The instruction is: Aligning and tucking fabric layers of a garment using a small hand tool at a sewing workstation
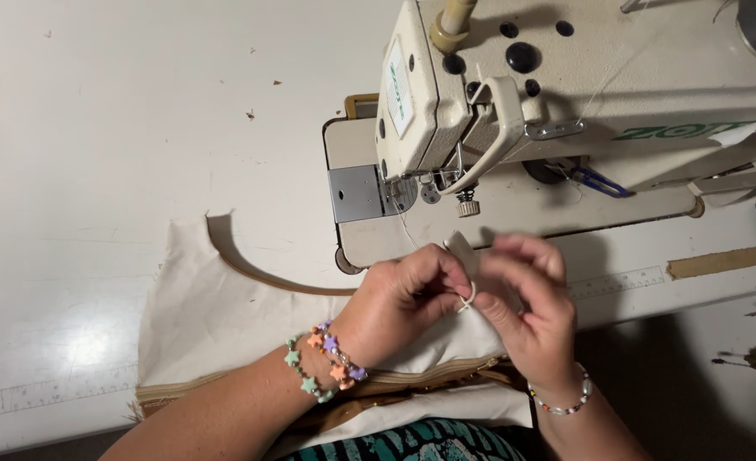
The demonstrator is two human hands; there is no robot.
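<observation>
Left hand: your left hand (399,294) has its fingers curled in and pressed together, pinching a small cream fabric tab (462,250) with a pale ring (468,296) at its lower end.
Right hand: your right hand (527,312) meets the left one at the same spot; thumb and forefinger are closed on the tab and the ring, and the other fingers curl loosely above.
Tab and ring: held up between both hands, over the near edge of the tabletop (96,128), just in front of the sewing machine (566,85) and not under its needle.
Wrists: 2 bracelets of coloured star beads (327,363) on your left wrist, 1 thin beaded bracelet (566,403) on your right.
Fabric piece: a cream cloth panel (207,307) lies flat beneath your hands at the near edge of the tabletop, with a curved cutout along its far side and a tan zipper (429,376) along its near side.
Machine: it stands at the far right of the tabletop; its metal plate (354,193) sits at the left end of its base.
Ruler: a printed ruler strip (45,394) runs along the near left edge of the tabletop.
</observation>
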